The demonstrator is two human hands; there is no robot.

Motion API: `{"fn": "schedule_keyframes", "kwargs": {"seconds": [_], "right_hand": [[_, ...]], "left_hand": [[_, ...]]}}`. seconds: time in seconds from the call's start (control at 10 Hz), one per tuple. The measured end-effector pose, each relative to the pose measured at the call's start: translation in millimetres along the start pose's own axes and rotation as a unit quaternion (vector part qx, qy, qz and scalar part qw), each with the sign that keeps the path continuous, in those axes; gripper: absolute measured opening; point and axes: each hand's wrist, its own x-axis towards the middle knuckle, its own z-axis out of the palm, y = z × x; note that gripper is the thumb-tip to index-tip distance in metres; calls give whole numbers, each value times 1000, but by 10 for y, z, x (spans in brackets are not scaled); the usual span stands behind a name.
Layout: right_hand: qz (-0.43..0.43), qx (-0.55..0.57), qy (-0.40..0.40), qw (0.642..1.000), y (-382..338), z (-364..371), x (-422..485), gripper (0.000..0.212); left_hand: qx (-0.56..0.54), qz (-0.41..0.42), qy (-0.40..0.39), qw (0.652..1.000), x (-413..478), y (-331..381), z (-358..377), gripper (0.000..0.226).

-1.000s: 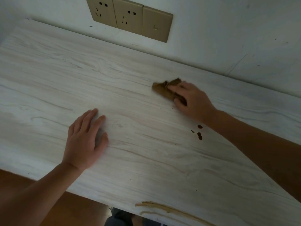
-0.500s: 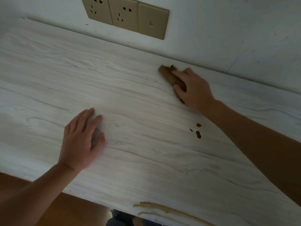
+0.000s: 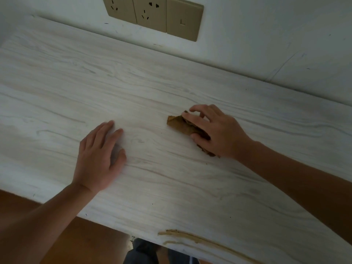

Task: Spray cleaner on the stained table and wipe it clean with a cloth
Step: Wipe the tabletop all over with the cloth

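The white wood-grain table (image 3: pixel 163 80) fills the view. A crumpled brown cloth (image 3: pixel 178 123) lies at its middle right. My right hand (image 3: pixel 217 132) lies over the cloth and presses it to the surface, fingers bent on top and thumb against its near side. My left hand (image 3: pixel 100 155) rests flat on the table to the left, fingers straight, holding nothing. The dark brown drops seen earlier do not show; my right hand and the cloth cover that spot. No spray bottle is in view.
Tan wall sockets and a switch (image 3: pixel 152 15) sit on the white wall just behind the table. A peeling tan strip (image 3: pixel 192 237) runs along the table's front edge. Orange-brown floor (image 3: pixel 80 239) and a person's legs (image 3: pixel 142 252) show below.
My right hand has dragged the cloth from near the back wall toward me, onto the place where the dark drops were. My left hand has stayed flat in place.
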Motion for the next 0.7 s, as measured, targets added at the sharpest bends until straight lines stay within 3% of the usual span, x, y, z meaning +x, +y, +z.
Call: {"fn": "schedule_keyframes", "kwargs": {"seconds": [0.2,0.5,0.7], "right_hand": [[-35,-7,2,999,116,112,0,34],[230,-45,68,970,911,-47,338,43],[102,-23,30,994,497,54,73,42]], "left_hand": [[1,0,2,1000,8,12,0,61],[4,3,3,1000,9,23,-4,61],[1,1,-2,1000,9,20,-11,62]]}}
